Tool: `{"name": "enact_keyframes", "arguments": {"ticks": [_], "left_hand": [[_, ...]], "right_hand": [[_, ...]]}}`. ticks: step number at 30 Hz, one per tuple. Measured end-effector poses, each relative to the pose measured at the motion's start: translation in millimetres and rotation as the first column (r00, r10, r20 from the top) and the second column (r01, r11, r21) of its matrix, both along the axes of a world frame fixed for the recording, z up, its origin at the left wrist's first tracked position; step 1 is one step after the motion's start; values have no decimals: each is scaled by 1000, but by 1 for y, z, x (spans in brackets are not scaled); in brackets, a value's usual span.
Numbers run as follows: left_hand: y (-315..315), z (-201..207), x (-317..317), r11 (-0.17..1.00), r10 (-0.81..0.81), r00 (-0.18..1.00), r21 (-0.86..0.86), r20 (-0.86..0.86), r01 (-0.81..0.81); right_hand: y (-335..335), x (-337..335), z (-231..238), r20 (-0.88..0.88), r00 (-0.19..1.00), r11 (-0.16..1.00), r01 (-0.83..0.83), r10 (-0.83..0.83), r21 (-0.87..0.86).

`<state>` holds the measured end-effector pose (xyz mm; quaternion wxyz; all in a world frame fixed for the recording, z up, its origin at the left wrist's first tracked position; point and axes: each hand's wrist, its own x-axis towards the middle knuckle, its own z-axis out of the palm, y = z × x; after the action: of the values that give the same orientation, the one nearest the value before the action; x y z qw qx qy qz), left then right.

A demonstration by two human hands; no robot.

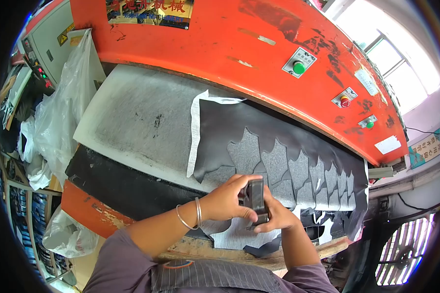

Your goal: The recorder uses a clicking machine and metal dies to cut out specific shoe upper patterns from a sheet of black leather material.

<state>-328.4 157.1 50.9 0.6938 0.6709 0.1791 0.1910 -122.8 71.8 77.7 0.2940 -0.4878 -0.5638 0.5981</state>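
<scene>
My left hand (224, 199) and my right hand (280, 214) are both closed around a dark metal cutting die (255, 195), held on edge above the front of the work surface. My left fingers and thumb grip its left side, while the right fingers wrap its other side; the die's full outline is hidden by this angle. Beneath and beyond the hands lies a dark brown leather-like sheet (278, 119) with a pale underside. Rows of shaped grey areas (244, 151) show where the sheet is cut through. A pale grey piece (242, 238) lies below my hands.
A large orange press beam (210, 53) spans the back, with green buttons (298, 67) and a red button (344, 101). The grey cutting board (137, 112) extends left. Plastic bags (63, 107) hang at the left, beside loaded shelves (27, 210). A wooden edge (195, 249) runs in front.
</scene>
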Motion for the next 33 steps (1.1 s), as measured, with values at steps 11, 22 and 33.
{"name": "enact_keyframes", "arguments": {"ticks": [11, 22, 33], "left_hand": [[-9, -24, -30, 776, 481, 867, 398, 126, -489], [-18, -49, -66, 811, -347, 705, 180, -618, 556], [-2, -42, -73, 773, -446, 684, 136, -578, 619]], "right_hand": [[35, -15, 31, 363, 909, 945, -281, 206, 167], [183, -20, 45, 992, 36, 513, -858, 119, -31], [220, 7, 12, 999, 34, 404, -915, 8, 28]]}}
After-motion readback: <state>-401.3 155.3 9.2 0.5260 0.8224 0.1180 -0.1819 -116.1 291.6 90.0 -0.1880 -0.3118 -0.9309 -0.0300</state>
